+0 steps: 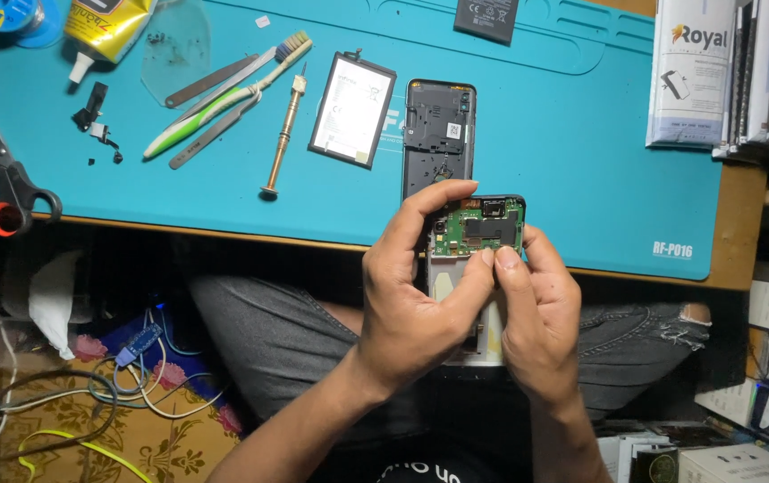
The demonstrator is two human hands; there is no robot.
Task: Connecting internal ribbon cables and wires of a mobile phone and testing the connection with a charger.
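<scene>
Both hands held 1 opened phone (477,228) above the lap, at the mat's near edge. The left hand (416,295) curled around its side, thumb and fingers closed on it; the right hand (536,309) pinched its lower edge. A white box (690,72) stood at the mat's (581,161) right. A yellow glue tube (107,27) lay far left, and a battery (352,109) lay flat just beyond the phone.

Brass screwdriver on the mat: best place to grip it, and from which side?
Grip the screwdriver mid-shaft, from above, fingers closing across it from left and right. It lies flat on the mat, nearly upright in view, cap toward the near edge. The shaft is thin and straight, with bare mat between it and the battery; the tweezers lie closer on the left, so the right side looks freer.
</scene>
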